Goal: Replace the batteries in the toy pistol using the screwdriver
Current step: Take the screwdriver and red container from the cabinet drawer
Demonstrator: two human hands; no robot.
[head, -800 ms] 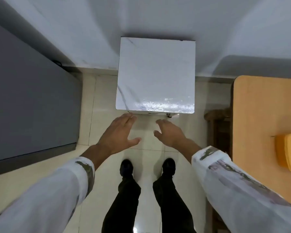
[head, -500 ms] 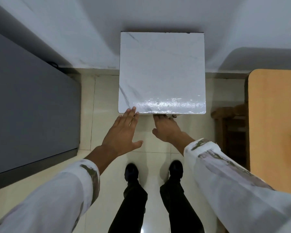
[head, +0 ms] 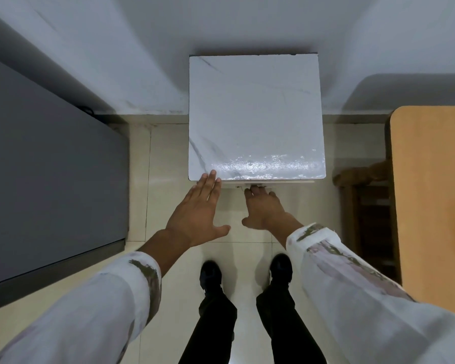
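**Hands at the cabinet's front edge**

Where the toy pistol and screwdriver are cannot be told. The left hand [head: 197, 219], fingers straight and holding nothing, touches the white cabinet top [head: 255, 114] at 12 o'clock. The right hand [head: 263, 208] has its fingertips hidden under the front edge, so its grip cannot be told. One grey surface [head: 50, 179] lies at 9 o'clock, one wooden table [head: 431, 193] at 3, two shoes [head: 210, 274] at 6.

Cabinet [head: 255, 114] ahead, grey unit [head: 50, 166] L, table [head: 431, 206] R, floor [head: 166, 153] gaps btwn

White square surface [head: 255, 114], marble-veined, glossy at near edge. Left hand [head: 197, 214] flat, fingertips touching its near-left corner. Right hand [head: 265, 208] at near edge, fingertips hidden beneath.
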